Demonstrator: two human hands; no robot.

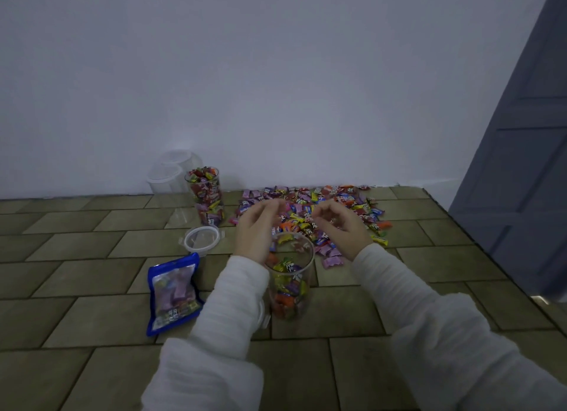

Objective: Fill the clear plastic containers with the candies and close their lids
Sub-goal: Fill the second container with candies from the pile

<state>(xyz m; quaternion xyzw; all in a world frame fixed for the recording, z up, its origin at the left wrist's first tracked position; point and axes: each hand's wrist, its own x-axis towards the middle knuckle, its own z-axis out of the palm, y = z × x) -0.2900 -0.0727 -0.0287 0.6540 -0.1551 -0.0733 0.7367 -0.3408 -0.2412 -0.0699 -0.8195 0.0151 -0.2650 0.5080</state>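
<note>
On a floor of olive-brown tiles (92,275), close to a pale wall (276,73), a person in white ribbed sleeves (227,312) reaches forward with both hands. Directly before them stands an open clear plastic container (291,284), upright and roughly half filled with wrapped candies. The left hand (257,226) hovers above and just behind the container's rim, fingers curled inward with the tips drawn together; whether it holds a candy cannot be told. The right hand (340,223) hangs over the near edge of a wide scatter of loose candies (322,208), its fingers also bent and bunched, and again any candy inside is hidden.

Further back on the left stands a second clear container (205,195), lidless and filled to the top with candies. Behind it, against the wall, sit empty clear containers (168,174), blurred. A round clear lid (202,238) with side clips lies flat on the tiles between the full container and a blue candy bag (173,294), which lies to the left of the person's left sleeve. A grey-blue door (527,165) fills the right edge.
</note>
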